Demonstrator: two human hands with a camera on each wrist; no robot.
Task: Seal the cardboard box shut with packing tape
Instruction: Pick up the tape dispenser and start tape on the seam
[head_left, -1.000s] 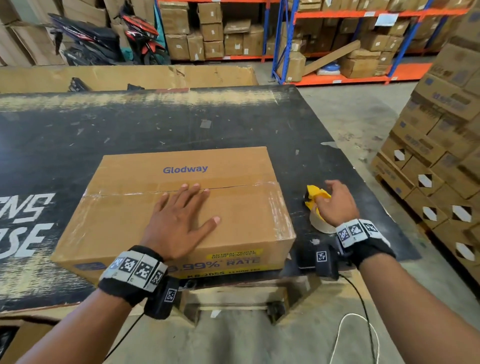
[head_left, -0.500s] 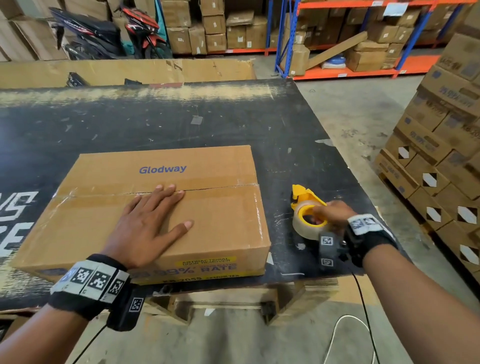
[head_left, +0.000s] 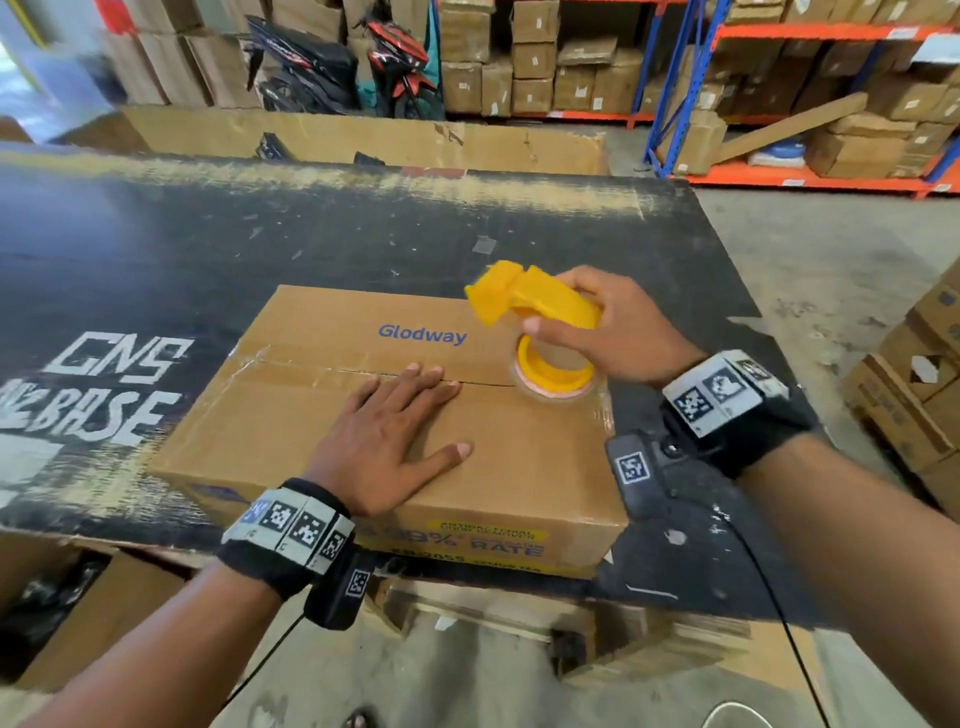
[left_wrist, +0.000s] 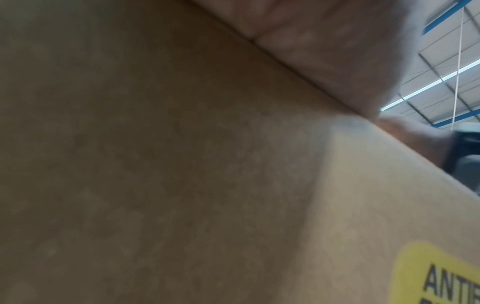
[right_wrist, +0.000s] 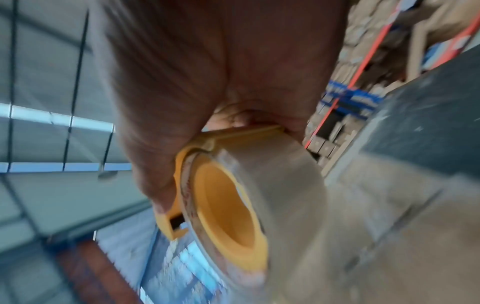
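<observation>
- The box (head_left: 363, 415) lies flat on the black desk (head_left: 208, 249), near its front edge. Its long side runs left to right, and so does the seam (head_left: 322, 366) where the top flaps meet.
- The left hand (head_left: 384, 441) lies palm down on the near flap, fingers straight and spread, their tips at the seam. It grips nothing; I judge it is pressing the flaps closed.
- The right hand (head_left: 618, 332) has its fingers curled over the yellow dispenser (head_left: 535, 306) with its tape roll (head_left: 553, 374). The roll sits at or just above the right end of the seam; contact cannot be made out.
- The seam stretches leftward from the roll, so the pull would likely run right to left along the long axis. The left hand's fingertips lie on that line and would probably have to shift.
- The right hand is the nearer one to the seam's right end.
- The cutter end is blurred, and no free tape end can be made out.
- The left wrist view shows only blurred cardboard (left_wrist: 182, 164) and a yellow label (left_wrist: 441, 277). The right wrist view is motion-blurred, though the roll (right_wrist: 285, 185) and its yellow core show.
</observation>
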